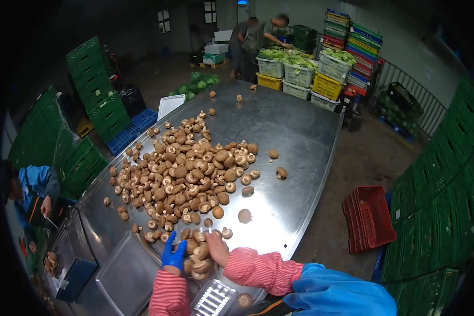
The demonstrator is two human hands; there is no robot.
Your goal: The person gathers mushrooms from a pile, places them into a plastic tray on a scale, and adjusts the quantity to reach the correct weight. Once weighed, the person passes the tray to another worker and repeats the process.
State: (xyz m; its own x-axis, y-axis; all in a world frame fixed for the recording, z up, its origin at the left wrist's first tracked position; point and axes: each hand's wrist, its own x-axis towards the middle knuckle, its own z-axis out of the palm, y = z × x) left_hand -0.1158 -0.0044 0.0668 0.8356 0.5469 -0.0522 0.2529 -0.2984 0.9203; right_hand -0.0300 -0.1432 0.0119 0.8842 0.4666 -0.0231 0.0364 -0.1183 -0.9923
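Observation:
My left hand [174, 256], in a blue glove, rests against the left side of a small heap of brown mushrooms [199, 258]. Its thumb and fingers are spread. On the heap's right side, my bare right hand [217, 248] touches the mushrooms with its fingers stretched out. Clear plastic seems to lie around this heap, though its shape is hard to make out. Just beyond both hands spreads a large pile of mushrooms [181, 171] on the metal table [295, 210]. Close to my body is a white slotted piece [215, 298], with a single mushroom [245, 300] beside it.
A clear flat tray [124, 274] lies left of my hands. Further left, a co-worker in a blue sleeve [34, 181] works by a dark bin [76, 279]. A red crate [368, 218] and stacked green crates [437, 210] stand right; vegetable crates [299, 75] and two people stand behind.

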